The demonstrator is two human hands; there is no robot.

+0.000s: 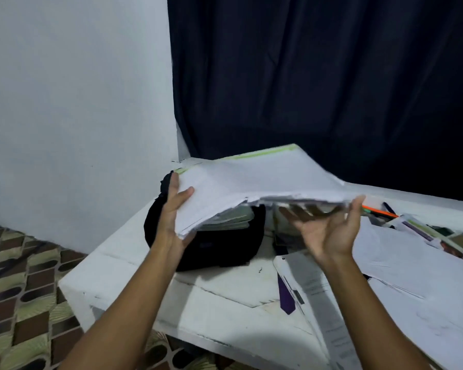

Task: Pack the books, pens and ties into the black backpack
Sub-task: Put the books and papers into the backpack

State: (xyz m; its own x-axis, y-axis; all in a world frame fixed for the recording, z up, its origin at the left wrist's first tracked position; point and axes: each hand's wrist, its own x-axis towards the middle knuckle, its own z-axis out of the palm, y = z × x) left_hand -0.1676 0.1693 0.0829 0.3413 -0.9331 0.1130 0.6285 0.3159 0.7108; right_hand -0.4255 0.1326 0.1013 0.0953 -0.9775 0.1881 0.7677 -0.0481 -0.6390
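A thick stack of white books and papers (251, 180) hangs in the air over the black backpack (217, 249), which lies on the white table (225, 311). My left hand (174, 212) holds the stack's left edge, thumb on top and fingers underneath. Palm up, my right hand (329, 231) carries the stack's right end from below on straight fingers. A purple tie (286, 297) lies on the table near the front, partly under a sheet. An orange pen (380, 211) and dark pens lie behind my right hand.
More loose papers and booklets (417, 263) cover the table's right side. A dark curtain (318, 76) hangs behind the table, beside a white wall (75, 102). Patterned flooring (16, 289) lies at the lower left.
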